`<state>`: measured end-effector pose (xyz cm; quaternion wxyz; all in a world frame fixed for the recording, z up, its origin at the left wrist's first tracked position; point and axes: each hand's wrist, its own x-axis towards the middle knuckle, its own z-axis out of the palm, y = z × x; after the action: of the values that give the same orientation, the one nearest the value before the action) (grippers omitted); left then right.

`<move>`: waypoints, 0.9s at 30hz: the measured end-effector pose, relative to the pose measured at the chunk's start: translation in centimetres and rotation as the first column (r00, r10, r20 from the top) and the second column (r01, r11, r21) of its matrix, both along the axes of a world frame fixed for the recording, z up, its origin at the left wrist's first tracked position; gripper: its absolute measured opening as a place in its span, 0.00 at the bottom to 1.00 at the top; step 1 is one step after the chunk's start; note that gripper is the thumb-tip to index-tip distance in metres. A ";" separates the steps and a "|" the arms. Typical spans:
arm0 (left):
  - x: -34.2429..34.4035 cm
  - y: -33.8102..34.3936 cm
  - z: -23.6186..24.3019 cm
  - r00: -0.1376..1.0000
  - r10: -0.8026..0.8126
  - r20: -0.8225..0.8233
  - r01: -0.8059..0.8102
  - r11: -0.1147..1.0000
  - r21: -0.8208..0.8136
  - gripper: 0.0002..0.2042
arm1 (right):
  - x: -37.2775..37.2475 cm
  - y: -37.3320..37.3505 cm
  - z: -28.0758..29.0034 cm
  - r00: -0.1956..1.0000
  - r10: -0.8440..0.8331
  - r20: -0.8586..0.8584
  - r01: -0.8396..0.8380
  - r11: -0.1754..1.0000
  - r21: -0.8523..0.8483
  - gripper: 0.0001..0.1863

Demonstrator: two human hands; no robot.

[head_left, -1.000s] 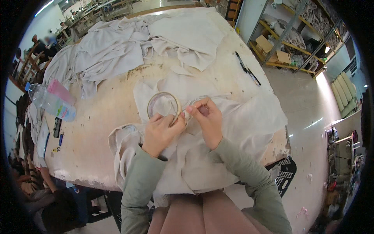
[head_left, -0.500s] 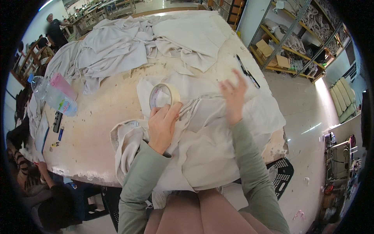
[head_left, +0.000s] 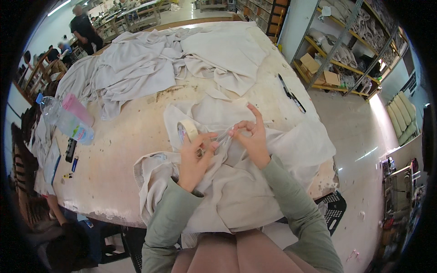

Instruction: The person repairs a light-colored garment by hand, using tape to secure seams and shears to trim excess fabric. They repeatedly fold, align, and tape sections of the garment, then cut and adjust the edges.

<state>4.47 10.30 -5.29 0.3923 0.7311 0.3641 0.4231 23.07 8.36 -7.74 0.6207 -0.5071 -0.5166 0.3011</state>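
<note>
My left hand (head_left: 195,161) curls around the lower part of a cream tape roll (head_left: 190,129), thumb and index finger reaching right toward a gathered fold. My right hand (head_left: 252,143) pinches a thin pale piece at that fold with thumb and a finger, index finger raised; whether it is tape or cloth I cannot make out. Beneath both hands lies crumpled off-white fabric (head_left: 246,200) on the worn table (head_left: 104,182). The roll's lower part is hidden by my fingers.
Fabric piles (head_left: 132,68) cover the back. A bottle (head_left: 77,129), pink container (head_left: 79,109) and markers lie left, black pens (head_left: 291,95) right. Shelving (head_left: 341,54) stands beyond. A standing person (head_left: 84,32) is at back left; another person's hand (head_left: 52,202) shows at lower left.
The tape roll has turned more side-on. My right hand left the fold, lifted rightward, and has returned to pinch there. A person at back left has come further into view.
</note>
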 end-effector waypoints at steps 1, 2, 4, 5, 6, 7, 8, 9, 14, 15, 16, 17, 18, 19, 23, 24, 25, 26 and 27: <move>0.1 -0.1 0.1 1.000 -0.013 -0.025 0.013 1.000 -0.009 0.10 | -0.4 -0.6 0.4 0.972 0.123 -0.199 -0.124 0.992 0.006 0.45; 0.3 -0.3 0.2 0.994 -0.079 0.081 0.085 0.994 -0.072 0.10 | -1.0 -1.1 0.8 0.957 0.125 -0.263 -0.144 0.988 -0.054 0.45; 0.4 -0.6 0.4 0.958 -0.160 0.239 0.201 0.966 -0.160 0.12 | -2.0 -2.1 1.5 0.910 0.191 -0.368 -0.232 0.970 -0.072 0.44; 0.3 -0.6 0.5 0.960 -0.131 0.248 0.202 0.937 -0.285 0.11 | -2.4 -2.5 1.9 0.896 0.147 -0.419 -0.217 0.968 -0.127 0.44; 0.3 -0.7 0.5 0.963 -0.128 0.237 0.210 0.907 -0.364 0.11 | -2.7 -2.8 2.1 0.878 0.143 -0.457 -0.232 0.962 -0.144 0.43; 0.1 -0.7 0.5 0.966 -0.126 0.227 0.218 0.871 -0.441 0.10 | -2.9 -3.0 2.3 0.855 0.163 -0.492 -0.258 0.957 -0.132 0.43; 0.1 -0.7 0.4 0.964 -0.102 0.247 0.203 0.880 -0.429 0.10 | -3.1 -3.1 2.3 0.855 0.153 -0.496 -0.248 0.960 -0.131 0.41; 0.1 -0.6 0.3 0.961 -0.078 0.267 0.188 0.889 -0.418 0.09 | -3.1 -3.1 2.3 0.851 0.168 -0.497 -0.250 0.963 -0.103 0.40; 0.3 -0.5 -0.2 0.952 0.022 0.304 0.103 0.916 -0.388 0.06 | -2.3 -2.4 1.7 0.911 0.004 -0.412 -0.033 0.997 -0.064 0.20; 0.4 -0.5 -0.3 0.956 0.036 0.293 0.081 0.922 -0.379 0.06 | -2.1 -2.3 1.6 0.899 0.039 -0.436 -0.061 0.998 -0.035 0.15; 0.5 -0.6 -0.3 0.959 0.044 0.280 0.058 0.936 -0.346 0.05 | -2.0 -2.4 1.5 0.884 0.068 -0.462 -0.079 0.997 -0.006 0.11; 0.6 -0.7 -0.3 0.959 0.060 0.278 0.047 0.931 -0.363 0.05 | -2.1 -2.4 1.4 0.849 0.125 -0.513 -0.161 0.987 -0.025 0.09; 0.7 -0.8 -0.4 0.960 0.070 0.273 0.034 0.933 -0.357 0.05 | -2.1 -2.6 1.4 0.805 0.170 -0.568 -0.234 0.971 -0.041 0.08; 0.8 -1.0 -0.4 0.961 0.078 0.267 0.022 0.935 -0.353 0.04 | -2.3 -2.7 1.3 0.764 0.177 -0.620 -0.286 0.955 -0.080 0.07; 1.2 -1.7 -0.6 0.966 0.073 0.250 0.016 0.940 -0.340 0.05 | -3.4 -3.1 1.0 0.805 0.126 -0.579 -0.233 0.966 -0.113 0.10; 1.2 -1.8 -0.7 0.967 0.066 0.246 0.023 0.940 -0.341 0.06 | -3.6 -3.1 0.9 0.802 0.113 -0.587 -0.213 0.972 -0.103 0.10; 1.3 -1.9 -0.8 0.969 0.052 0.242 0.039 0.935 -0.354 0.06 | -3.7 -3.0 0.8 0.795 0.105 -0.597 -0.199 0.976 -0.094 0.11; 1.3 -1.9 -0.8 0.982 0.034 0.183 0.012 0.969 -0.245 0.07 | -3.8 -3.0 0.7 0.805 0.083 -0.587 -0.174 0.980 -0.100 0.11; 1.2 -1.8 -0.9 0.993 0.014 0.120 0.003 0.990 -0.144 0.08 | -3.9 -3.0 0.6 0.812 0.065 -0.580 -0.154 0.982 -0.106 0.11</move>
<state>5.69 8.47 -6.19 0.4640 0.6729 0.3713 0.4404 19.16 5.36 -7.12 0.6896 -0.4067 -0.3100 0.5127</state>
